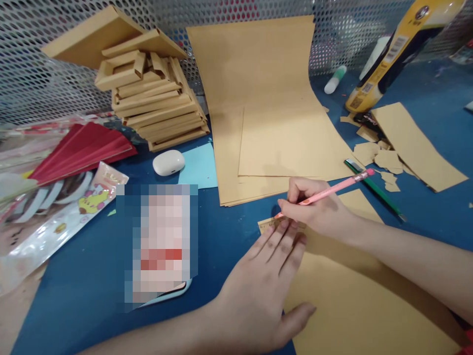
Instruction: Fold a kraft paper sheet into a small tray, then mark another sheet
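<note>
Near the middle of the head view my right hand (318,207) is closed around a pink pencil (336,190), its point low and its eraser end up to the right. My left hand (266,276) lies flat, fingers stretched out and thumb apart, pressing on a see-through ruler (265,225) with small marks. Most of the ruler is hidden under both hands. Beneath them a brown kraft paper sheet (347,296) spreads toward the lower right. The pencil point is at the ruler's far edge, beside my left fingertips.
Large kraft sheets (258,64) lean on a metal mesh. Folded cardboard frames (162,113) are stacked at left, near a white earbud case (169,162) and a blurred-out phone (166,291). Rightward lie a green pen (380,192), paper scraps (388,160), a glue stick (335,80) and a yellow-black container (395,59).
</note>
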`<action>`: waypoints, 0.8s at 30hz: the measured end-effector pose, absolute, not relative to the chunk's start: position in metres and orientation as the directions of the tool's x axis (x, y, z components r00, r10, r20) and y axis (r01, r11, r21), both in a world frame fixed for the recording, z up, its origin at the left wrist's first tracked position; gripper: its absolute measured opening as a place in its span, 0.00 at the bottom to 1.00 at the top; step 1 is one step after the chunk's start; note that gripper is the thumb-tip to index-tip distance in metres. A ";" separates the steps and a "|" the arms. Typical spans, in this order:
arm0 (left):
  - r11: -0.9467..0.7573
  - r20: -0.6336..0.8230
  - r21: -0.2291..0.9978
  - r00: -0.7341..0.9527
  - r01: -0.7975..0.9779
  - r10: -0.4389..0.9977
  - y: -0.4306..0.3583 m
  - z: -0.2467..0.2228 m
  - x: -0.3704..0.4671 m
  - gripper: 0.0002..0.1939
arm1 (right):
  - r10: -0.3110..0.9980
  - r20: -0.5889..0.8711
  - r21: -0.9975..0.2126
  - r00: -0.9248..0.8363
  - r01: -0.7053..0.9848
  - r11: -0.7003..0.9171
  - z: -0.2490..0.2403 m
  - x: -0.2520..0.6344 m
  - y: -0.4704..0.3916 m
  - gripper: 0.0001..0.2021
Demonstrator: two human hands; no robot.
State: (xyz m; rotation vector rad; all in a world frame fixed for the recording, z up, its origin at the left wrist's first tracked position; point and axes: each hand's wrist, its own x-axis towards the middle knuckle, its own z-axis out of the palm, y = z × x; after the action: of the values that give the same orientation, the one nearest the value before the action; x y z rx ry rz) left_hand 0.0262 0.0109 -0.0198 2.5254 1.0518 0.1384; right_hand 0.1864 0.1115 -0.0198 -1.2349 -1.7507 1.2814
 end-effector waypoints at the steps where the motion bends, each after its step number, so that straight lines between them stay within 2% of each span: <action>1: -0.634 -0.065 0.401 0.711 0.661 0.700 0.011 -0.020 0.026 0.41 | 0.933 -0.033 -0.944 -0.359 0.317 0.089 -0.020 0.187 0.112 0.16; 14: -0.626 -0.059 0.413 0.705 0.662 0.707 0.010 -0.021 0.025 0.40 | 0.932 -0.067 -0.951 -0.356 0.306 0.049 -0.021 0.187 0.111 0.15; 24: -0.641 -0.057 0.386 0.711 0.663 0.701 0.012 -0.022 0.026 0.41 | 0.961 0.008 -0.961 -0.277 0.263 0.083 -0.018 0.186 0.111 0.16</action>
State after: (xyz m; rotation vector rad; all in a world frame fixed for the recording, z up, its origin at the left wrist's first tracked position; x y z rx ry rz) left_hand 0.0263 0.0116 -0.0219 2.5380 1.0576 0.1370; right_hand 0.1864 0.1110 -0.0181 -1.2307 -1.6451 1.2322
